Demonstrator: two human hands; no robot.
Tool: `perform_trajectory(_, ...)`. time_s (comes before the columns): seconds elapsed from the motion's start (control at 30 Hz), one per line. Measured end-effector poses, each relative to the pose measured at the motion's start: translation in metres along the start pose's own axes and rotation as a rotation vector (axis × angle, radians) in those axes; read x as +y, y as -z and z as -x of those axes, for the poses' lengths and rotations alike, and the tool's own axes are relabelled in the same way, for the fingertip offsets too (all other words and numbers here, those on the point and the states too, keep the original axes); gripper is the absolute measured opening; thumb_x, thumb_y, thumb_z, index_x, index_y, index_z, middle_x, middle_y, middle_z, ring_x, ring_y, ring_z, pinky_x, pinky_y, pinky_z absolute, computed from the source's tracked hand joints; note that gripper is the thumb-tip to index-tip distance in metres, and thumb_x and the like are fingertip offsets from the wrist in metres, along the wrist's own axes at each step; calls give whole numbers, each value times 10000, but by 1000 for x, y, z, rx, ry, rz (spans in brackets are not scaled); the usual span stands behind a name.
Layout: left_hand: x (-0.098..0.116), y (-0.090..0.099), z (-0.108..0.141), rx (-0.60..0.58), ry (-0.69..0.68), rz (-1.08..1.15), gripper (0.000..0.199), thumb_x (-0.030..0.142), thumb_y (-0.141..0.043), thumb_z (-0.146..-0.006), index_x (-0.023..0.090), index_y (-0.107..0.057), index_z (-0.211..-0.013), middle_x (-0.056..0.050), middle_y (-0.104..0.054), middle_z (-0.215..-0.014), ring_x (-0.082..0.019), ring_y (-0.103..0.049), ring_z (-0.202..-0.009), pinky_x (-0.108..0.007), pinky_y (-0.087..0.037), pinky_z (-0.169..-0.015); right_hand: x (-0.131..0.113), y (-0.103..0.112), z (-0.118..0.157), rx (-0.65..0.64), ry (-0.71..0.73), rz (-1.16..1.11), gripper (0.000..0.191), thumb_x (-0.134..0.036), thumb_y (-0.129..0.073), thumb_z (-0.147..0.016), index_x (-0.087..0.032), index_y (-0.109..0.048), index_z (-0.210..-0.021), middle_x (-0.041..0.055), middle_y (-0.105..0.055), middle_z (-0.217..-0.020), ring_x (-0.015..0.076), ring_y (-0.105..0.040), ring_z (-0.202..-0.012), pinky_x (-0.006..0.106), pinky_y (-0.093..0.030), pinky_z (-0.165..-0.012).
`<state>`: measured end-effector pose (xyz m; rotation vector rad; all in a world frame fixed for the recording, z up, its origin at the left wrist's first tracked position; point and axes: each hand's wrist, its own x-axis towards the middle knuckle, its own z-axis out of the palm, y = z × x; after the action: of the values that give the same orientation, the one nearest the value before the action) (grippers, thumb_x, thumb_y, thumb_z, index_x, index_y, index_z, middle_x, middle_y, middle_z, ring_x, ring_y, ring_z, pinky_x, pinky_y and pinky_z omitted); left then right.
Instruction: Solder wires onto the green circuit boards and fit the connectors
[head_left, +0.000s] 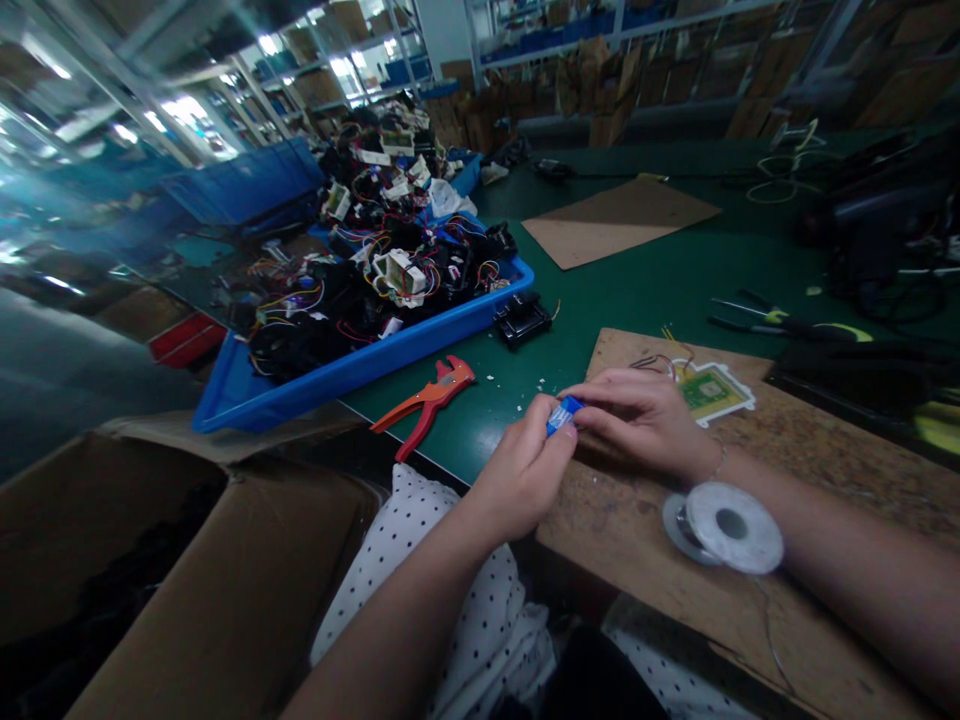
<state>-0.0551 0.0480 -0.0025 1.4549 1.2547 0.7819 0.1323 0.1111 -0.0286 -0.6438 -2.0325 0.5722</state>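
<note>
A small blue block with white print (564, 414), which looks like a wrapped battery pack, is held between my two hands over the edge of the brown board. My left hand (527, 465) pinches it from the near side with thumb and fingers. From the right, the fingertips of my right hand (645, 415) close on its other end. Just beyond my right hand lies a green circuit board in a white frame (709, 392), with wires running out under the fingers. A spool of solder wire (731, 527) sits beside my right wrist.
An orange-red wire stripper (431, 400) lies left of my hands. Behind it stands a blue tray (360, 365) heaped with wired parts, a black housing (523, 318) beside it. Pliers (787, 322) lie right, a cardboard sheet (619, 220) farther back. An open carton (247, 560) stands lower left.
</note>
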Motion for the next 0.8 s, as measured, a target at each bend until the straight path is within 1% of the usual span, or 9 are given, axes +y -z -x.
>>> perform_trajectory(0.1,4,4,2,-38,-71,-101,132,284,-392,-1011,213,-487,-955,23,-506,-749,-142,-446,-657,-260,-304,-617,0,0,0,-4,-6,-12,208,-287,-682,-911,-209,-756,-1090,52,-735,-856,146,-675,-743,278,-514,-664)
perform_trajectory(0.17,4,7,2,-46,-89,-140,113,240,-385,-999,208,-489,-967,15,-522,-777,-148,-461,-682,-266,-314,-631,0,0,1,-18,-6,-13,214,-277,-677,-914,-208,-751,-1103,53,-734,-864,145,-678,-751,277,-517,-668)
perform_trajectory(0.23,4,8,2,-46,-107,-165,96,175,-402,-963,206,-493,-976,9,-533,-811,-152,-472,-715,-268,-319,-643,0,1,1,-32,-3,-12,219,-262,-678,-913,-204,-747,-1112,56,-735,-882,145,-682,-769,276,-520,-682)
perform_trajectory(0.3,3,8,3,-47,-108,-153,128,127,-415,-920,206,-497,-978,6,-537,-823,-152,-473,-723,-266,-321,-640,0,1,1,-33,4,-13,221,-257,-680,-911,-204,-746,-1115,59,-737,-898,146,-684,-784,277,-523,-691)
perform_trajectory(0.4,-1,6,3,-47,-65,-55,129,166,-412,-924,211,-510,-996,9,-539,-794,-144,-461,-673,-255,-318,-601,0,1,0,-5,-4,-19,209,-275,-667,-919,-219,-752,-1102,51,-733,-880,143,-676,-760,274,-518,-671)
perform_trajectory(0.47,-4,4,1,-39,-41,19,136,264,-388,-975,219,-514,-997,15,-535,-766,-137,-455,-648,-243,-314,-578,-1,1,-1,10,-14,-19,208,-289,-657,-925,-226,-755,-1096,48,-730,-870,141,-669,-745,274,-515,-662)
perform_trajectory(0.57,-7,0,-2,-2,-37,67,227,387,-356,-1018,228,-511,-970,24,-511,-730,-136,-465,-669,-226,-322,-574,-1,1,-1,-8,-7,-12,227,-301,-657,-924,-229,-748,-1119,51,-729,-885,147,-670,-764,282,-519,-685)
perform_trajectory(0.67,-7,-1,-3,21,-51,62,212,368,-366,-1016,225,-515,-970,18,-505,-748,-134,-468,-685,-222,-326,-574,0,1,0,-28,15,-9,239,-296,-661,-923,-233,-738,-1140,50,-729,-887,150,-669,-772,287,-518,-698)
perform_trajectory(0.8,-8,1,-1,-19,-85,32,139,244,-366,-970,220,-503,-971,13,-486,-761,-126,-413,-613,-235,-322,-559,0,1,0,-35,14,0,238,-290,-651,-931,-224,-736,-1143,55,-725,-897,151,-670,-787,282,-512,-695)
